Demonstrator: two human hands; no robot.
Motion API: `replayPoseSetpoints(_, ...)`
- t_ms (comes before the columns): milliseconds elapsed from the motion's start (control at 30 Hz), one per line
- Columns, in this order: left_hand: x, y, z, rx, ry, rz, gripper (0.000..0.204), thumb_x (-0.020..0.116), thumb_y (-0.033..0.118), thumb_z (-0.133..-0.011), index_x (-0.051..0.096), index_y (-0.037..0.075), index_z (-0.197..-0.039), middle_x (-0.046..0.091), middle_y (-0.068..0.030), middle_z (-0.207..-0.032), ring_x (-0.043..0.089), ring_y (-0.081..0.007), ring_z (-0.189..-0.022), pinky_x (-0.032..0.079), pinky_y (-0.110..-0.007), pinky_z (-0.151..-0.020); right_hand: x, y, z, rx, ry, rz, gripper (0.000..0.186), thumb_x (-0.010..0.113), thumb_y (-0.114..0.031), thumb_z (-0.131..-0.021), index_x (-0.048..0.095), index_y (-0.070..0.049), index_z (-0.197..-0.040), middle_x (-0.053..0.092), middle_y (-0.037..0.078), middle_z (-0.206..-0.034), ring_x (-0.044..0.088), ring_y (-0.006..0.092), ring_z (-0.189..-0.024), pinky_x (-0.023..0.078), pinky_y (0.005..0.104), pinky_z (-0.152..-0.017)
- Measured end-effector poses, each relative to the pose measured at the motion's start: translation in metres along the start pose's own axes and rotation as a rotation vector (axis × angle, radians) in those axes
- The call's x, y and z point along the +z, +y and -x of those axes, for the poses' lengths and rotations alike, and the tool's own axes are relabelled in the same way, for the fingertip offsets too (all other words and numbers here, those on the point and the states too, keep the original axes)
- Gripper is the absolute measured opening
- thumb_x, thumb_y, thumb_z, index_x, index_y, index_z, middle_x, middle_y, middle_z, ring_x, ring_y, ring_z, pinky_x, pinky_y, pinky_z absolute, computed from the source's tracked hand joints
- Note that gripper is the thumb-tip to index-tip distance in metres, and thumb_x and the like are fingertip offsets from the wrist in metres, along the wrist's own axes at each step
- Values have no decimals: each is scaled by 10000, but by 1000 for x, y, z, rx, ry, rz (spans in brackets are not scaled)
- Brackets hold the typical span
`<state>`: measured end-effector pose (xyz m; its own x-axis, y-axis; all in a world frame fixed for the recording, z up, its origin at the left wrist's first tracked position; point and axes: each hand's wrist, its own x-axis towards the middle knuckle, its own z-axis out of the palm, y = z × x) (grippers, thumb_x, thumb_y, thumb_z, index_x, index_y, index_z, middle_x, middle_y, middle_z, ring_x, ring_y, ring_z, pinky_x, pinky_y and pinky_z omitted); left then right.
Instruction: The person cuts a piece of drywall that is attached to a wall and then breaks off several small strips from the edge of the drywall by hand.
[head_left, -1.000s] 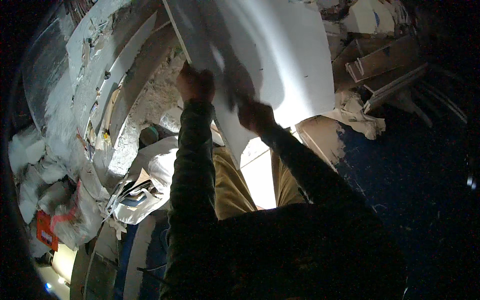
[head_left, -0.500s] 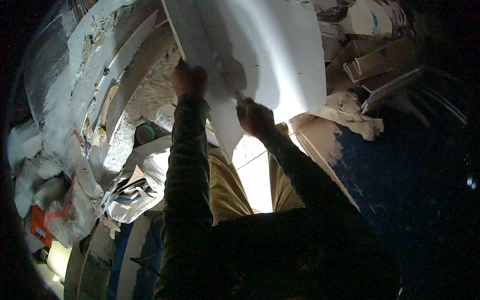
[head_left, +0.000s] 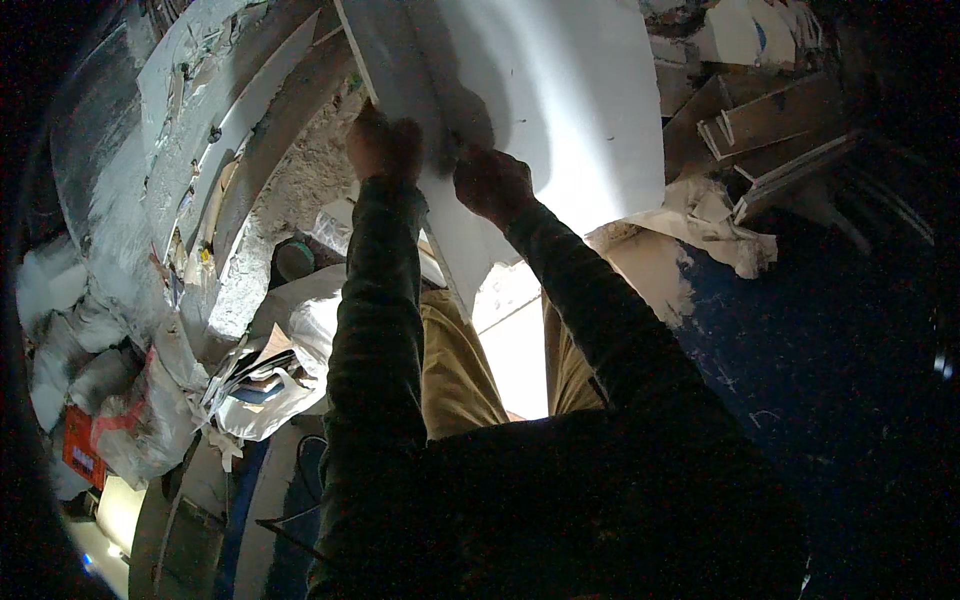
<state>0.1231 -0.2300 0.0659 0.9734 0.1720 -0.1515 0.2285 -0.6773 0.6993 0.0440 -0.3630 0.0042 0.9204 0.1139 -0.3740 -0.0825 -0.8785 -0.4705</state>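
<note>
A large white board point(head_left: 600, 130), flat like a sheet of plasterboard, extends away from me above my knees, with an uneven near end. My left hand point(head_left: 385, 148) is closed around its left edge. To the right of it, my right hand point(head_left: 495, 187) is closed low over the board's face. A small narrow tool pokes from those fingers toward the board; in the dimness its tip barely shows, and I cannot make out its exact kind. Both hands throw dark shadows on the white surface.
Broken, dusty panels point(head_left: 190, 150) lean at the left. Below them are a white plastic bag point(head_left: 305, 385) with scraps, a round greenish lid point(head_left: 294, 261) and a red box point(head_left: 80, 448). Wood pieces point(head_left: 770, 120) and crumpled paper point(head_left: 705, 225) lie at the right.
My right hand has moved up and left across the board, closer to my left hand. The left hand keeps its hold on the edge. The view has shifted slightly.
</note>
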Motion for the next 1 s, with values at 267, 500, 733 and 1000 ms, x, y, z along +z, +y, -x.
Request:
replayPoseSetpoints(267,-4,1,-5,-63,-44,-80,383,551,83,-647,613,19,-1020,666,-206,-946,641,-380,-893,517,-434,-787,-2,1,20,13,22,22,192,503,-194,-818,628,-79,-909,651,110,-835,654,303,-769,541,438,-623)
replayPoseSetpoints(500,4,-6,16,-99,-6,18,398,566,100,-682,605,28,-1072,657,-215,-980,625,-403,-923,503,-456,-821,36,23,111,28,-102,74,182,489,-216,-828,569,-54,-849,626,124,-632,638,306,-571,524,423,-515)
replayPoseSetpoints(733,2,-4,12,-99,-14,-7,490,578,110,-675,560,26,-1158,657,-210,-994,625,-392,-937,511,-447,-813,34,27,113,17,9,-94,155,525,-216,-843,547,-71,-791,601,134,-616,617,303,-542,508,414,-504)
replayPoseSetpoints(1000,3,-10,8,-29,22,46,474,585,115,-659,574,24,-1124,659,-210,-976,639,-381,-913,518,-434,-800,36,27,115,-32,102,-14,169,535,-215,-832,544,-50,-797,593,125,-578,606,300,-500,491,427,-462)
